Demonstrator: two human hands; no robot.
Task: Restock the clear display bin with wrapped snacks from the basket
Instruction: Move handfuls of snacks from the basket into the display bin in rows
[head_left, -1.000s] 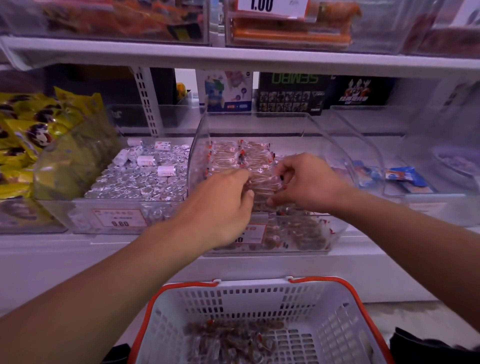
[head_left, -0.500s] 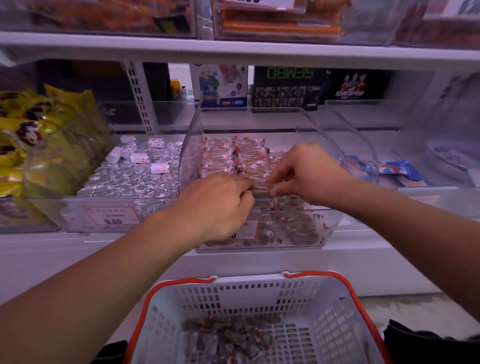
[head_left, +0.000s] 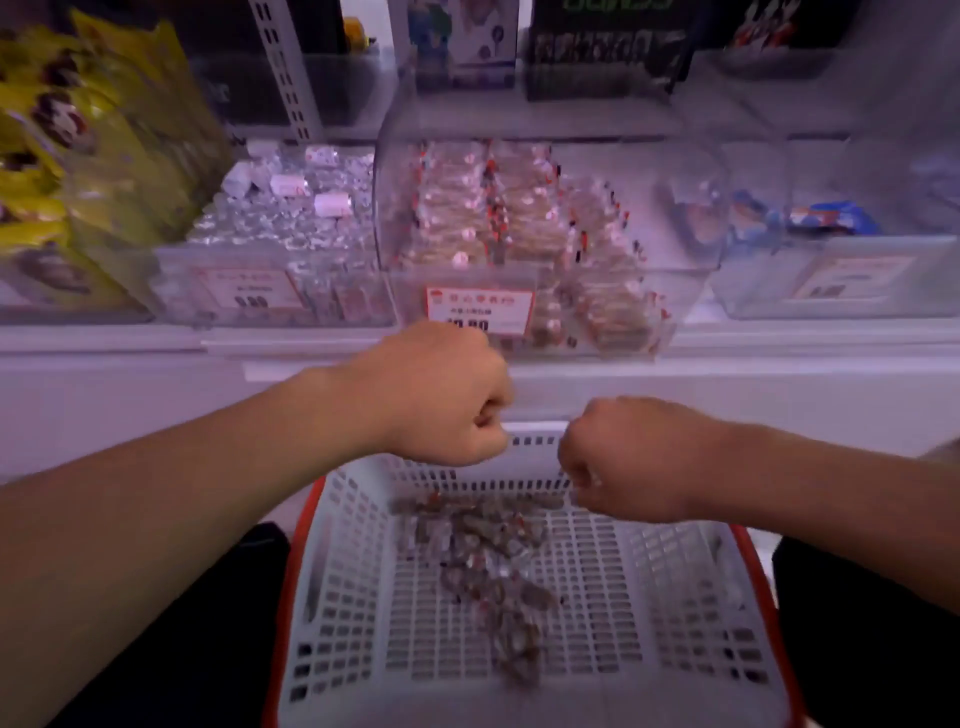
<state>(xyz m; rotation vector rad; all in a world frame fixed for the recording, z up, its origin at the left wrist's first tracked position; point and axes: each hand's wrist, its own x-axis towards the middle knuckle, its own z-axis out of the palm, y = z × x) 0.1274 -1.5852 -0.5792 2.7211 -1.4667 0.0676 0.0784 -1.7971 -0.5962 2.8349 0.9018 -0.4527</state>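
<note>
Both forearms are reaching forward from the lower corners of the view, backs of the hands turned up, over the far rim of the basket (head_left: 332, 525). The left hand (head_left: 441, 400) is hanging a little higher and farther, just in front of the shelf (head_left: 104, 374) edge; its fingers are curling under into a loose fist, and I cannot see anything held between them. The right hand (head_left: 618, 462) is sitting lower, just beside the left one but not touching it; its fingers are also curling down and under the palm, so I cannot tell if they are pinching something. Below and nearer than the fingers, a small heap of wrapped snacks (head_left: 488, 561) is lying on the basket floor. Above and beyond the fingers, the clear display bin (head_left: 691, 208) is standing on the shelf with rows of the same snacks inside and a price label (head_left: 480, 309) on its front wall. To the left of the bin, another bin of silver sweets (head_left: 270, 208) is standing, and yellow bags (head_left: 78, 145) are farther left. The picture is blurring, so the label text and the single wrappers are hard to read, and the upper shelf boxes are being cut off at the top.
</note>
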